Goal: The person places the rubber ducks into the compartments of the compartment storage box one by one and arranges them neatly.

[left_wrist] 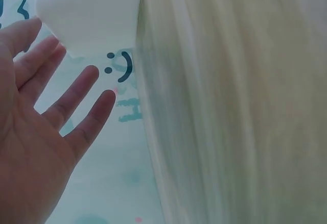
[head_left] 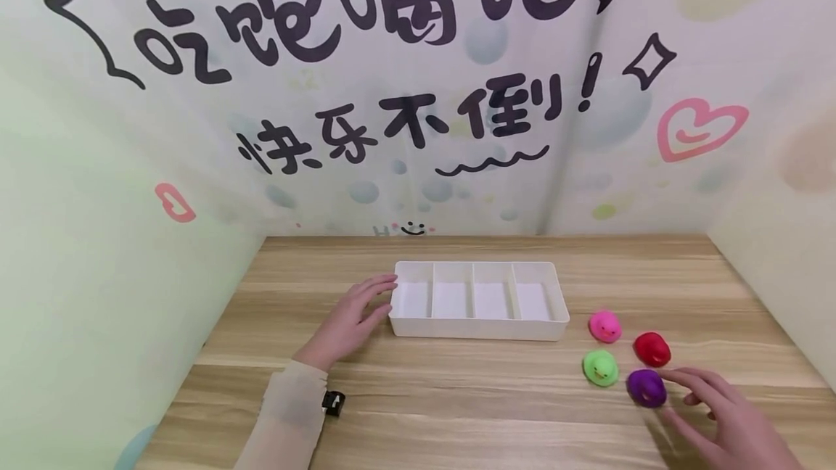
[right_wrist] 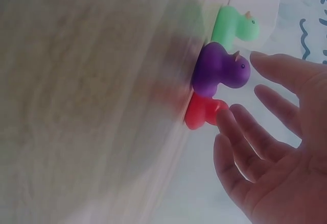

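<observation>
At the left end of a white four-compartment tray (head_left: 480, 328) is my left hand (head_left: 349, 321), its fingertips right at the rim. The left wrist view shows those fingers spread and loosely straight beside the tray wall (left_wrist: 89, 17). On the right side, my right hand (head_left: 731, 412) reaches around a purple rubber duck (head_left: 646, 388) with thumb and fingers apart. In the right wrist view, the purple duck (right_wrist: 217, 71) stands on the table with the fingers relaxed beside its head. A red duck (head_left: 652, 349) is just behind it, and a green duck (head_left: 600, 368) to its left.
A pink duck (head_left: 605, 326) sits between the tray's right end and the red duck. The wooden table (head_left: 457, 405) meets a printed fabric backdrop (head_left: 366, 201) at its far edge, with pale walls on both sides. A black band (head_left: 334, 403) is at my left wrist.
</observation>
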The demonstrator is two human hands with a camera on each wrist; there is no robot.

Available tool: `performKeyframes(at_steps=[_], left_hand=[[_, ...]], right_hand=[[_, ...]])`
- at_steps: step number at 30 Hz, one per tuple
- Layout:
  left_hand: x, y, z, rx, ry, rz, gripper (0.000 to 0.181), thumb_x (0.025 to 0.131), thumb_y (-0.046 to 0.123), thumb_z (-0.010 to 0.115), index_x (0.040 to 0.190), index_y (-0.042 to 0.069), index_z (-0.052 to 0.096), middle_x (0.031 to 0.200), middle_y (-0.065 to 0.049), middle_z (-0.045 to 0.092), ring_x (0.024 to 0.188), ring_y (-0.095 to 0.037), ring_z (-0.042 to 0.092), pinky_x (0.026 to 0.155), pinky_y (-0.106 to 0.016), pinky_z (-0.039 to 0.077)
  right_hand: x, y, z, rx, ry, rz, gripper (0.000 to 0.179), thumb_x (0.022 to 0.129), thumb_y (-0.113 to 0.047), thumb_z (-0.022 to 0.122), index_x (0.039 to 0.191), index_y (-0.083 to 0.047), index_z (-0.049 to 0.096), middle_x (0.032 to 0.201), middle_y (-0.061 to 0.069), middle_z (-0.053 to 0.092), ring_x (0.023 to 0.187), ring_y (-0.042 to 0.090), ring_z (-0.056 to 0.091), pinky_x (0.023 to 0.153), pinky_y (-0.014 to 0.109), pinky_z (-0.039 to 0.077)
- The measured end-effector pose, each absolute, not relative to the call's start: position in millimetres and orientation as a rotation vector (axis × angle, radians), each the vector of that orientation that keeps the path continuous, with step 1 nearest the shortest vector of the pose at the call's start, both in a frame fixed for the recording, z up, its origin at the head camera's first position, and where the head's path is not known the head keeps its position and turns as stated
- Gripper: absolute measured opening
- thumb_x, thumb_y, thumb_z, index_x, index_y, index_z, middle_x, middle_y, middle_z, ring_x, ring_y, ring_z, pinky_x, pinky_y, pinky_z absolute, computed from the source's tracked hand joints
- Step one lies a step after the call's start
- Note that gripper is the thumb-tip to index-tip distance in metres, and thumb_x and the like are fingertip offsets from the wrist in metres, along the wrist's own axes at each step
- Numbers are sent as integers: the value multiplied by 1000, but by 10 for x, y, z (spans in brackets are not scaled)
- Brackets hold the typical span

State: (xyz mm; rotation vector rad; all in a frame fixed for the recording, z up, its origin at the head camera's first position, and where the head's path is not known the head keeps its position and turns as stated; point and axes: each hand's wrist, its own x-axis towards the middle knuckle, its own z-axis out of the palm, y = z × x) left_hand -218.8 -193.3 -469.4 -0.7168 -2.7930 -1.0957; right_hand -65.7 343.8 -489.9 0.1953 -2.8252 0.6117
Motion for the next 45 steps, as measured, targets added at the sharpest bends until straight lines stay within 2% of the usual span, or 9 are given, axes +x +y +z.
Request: performKeyframes(at_steps=[6, 11, 17, 25, 31, 37, 45], left_hand=[[-2210, -1981, -4713, -776, -2792, -1069, 45, 104, 20, 63, 147, 11, 55, 160, 2, 48, 148, -32, 41, 118, -58, 37], [-2210, -2017, -4715, -808, -2784, -1117, 48, 103, 22, 65, 149, 12, 53, 161, 2, 45, 150, -33, 39, 118, -60, 36], [-2212, -2033, -4713, -809, -2810, -1126, 51, 103, 26, 65, 151, 14, 51, 163, 4, 43, 150, -33, 38, 117, -61, 37], [-2233, -2024, -4720, -836, -2795, -1152, 50, 103, 28, 65, 150, 15, 52, 163, 4, 43, 150, -32, 38, 117, -61, 37], [-2253, -2016, -4706, -828, -2799, -1162, 50, 102, 27, 66, 150, 18, 52, 163, 2, 43, 151, -31, 36, 118, -61, 36], [-2264, -2026, -4713, -824, -2790, -1180, 50, 101, 28, 68, 149, 18, 53, 162, 2, 44, 151, -32, 36, 117, -62, 36], [-2271, -2034, -4653, -824, -2827, -1178, 52, 99, 28, 71, 147, 15, 56, 161, 3, 46, 149, -32, 37, 117, -61, 36]], right_hand=[[-691, 3398, -4867, 196, -2897, 591, 51, 79, -28, 91, 124, -16, 69, 117, 8, 67, 80, -13, 47, 60, 20, 48], [-718, 3342, -4899, 316, -2787, 551, 52, 71, -17, 94, 118, -19, 72, 109, 1, 69, 78, -9, 51, 56, 20, 45], [-741, 3325, -4919, 340, -2752, 489, 51, 65, -18, 97, 111, -23, 74, 106, 0, 72, 79, -4, 57, 58, 22, 48], [-744, 3320, -4923, 292, -2765, 472, 47, 67, -23, 97, 107, -25, 74, 104, -1, 73, 79, -3, 56, 58, 22, 49], [-756, 3324, -4906, 301, -2731, 453, 49, 62, -18, 98, 104, -24, 74, 101, -1, 72, 78, -2, 55, 56, 22, 47], [-764, 3305, -4860, 286, -2739, 465, 48, 64, -19, 97, 105, -25, 72, 101, -1, 71, 79, -4, 53, 54, 21, 44], [-755, 3254, -4758, 281, -2694, 531, 48, 64, -15, 97, 103, -27, 71, 98, -5, 69, 79, -1, 52, 52, 20, 43]])
